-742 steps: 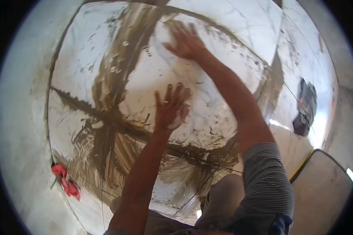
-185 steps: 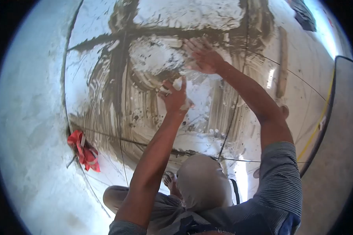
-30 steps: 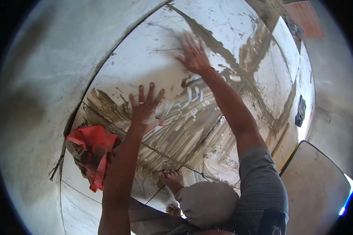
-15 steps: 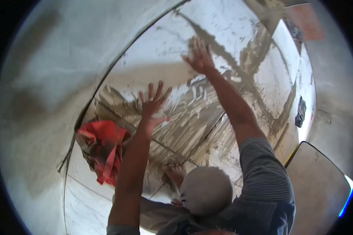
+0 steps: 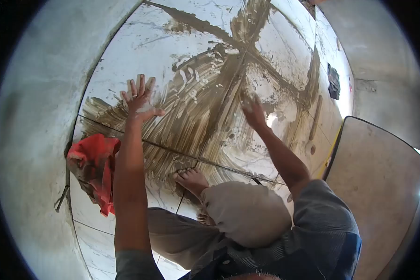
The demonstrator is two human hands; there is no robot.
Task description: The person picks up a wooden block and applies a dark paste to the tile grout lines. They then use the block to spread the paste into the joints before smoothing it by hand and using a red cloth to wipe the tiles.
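White marbled floor tiles (image 5: 144, 44) spread out in front of me, streaked with wet brownish-grey paste (image 5: 196, 100) that looks like grout. My left hand (image 5: 141, 100) rests on a tile with its fingers spread wide, pale residue on the skin and nothing held. Over the smeared tiles to the right is my right hand (image 5: 254, 113), fingers stretched out and slightly blurred. I see no tool in it. Thicker paste lies along the joints, where tile edges meet. My bare foot (image 5: 192, 181) stands on the tiles by a joint, below both hands.
A crumpled, dirty red cloth or bag (image 5: 95, 163) lies beside my left forearm. A bare plaster wall (image 5: 32, 116) borders the floor at left. On the right are a thin stick (image 5: 316, 118), a dark rag (image 5: 333, 81) and a large dark-edged board (image 5: 373, 177).
My right hand has swept from the far tile down and to the right, across the smeared area. My left hand stays spread on the floor. The camera view has shifted.
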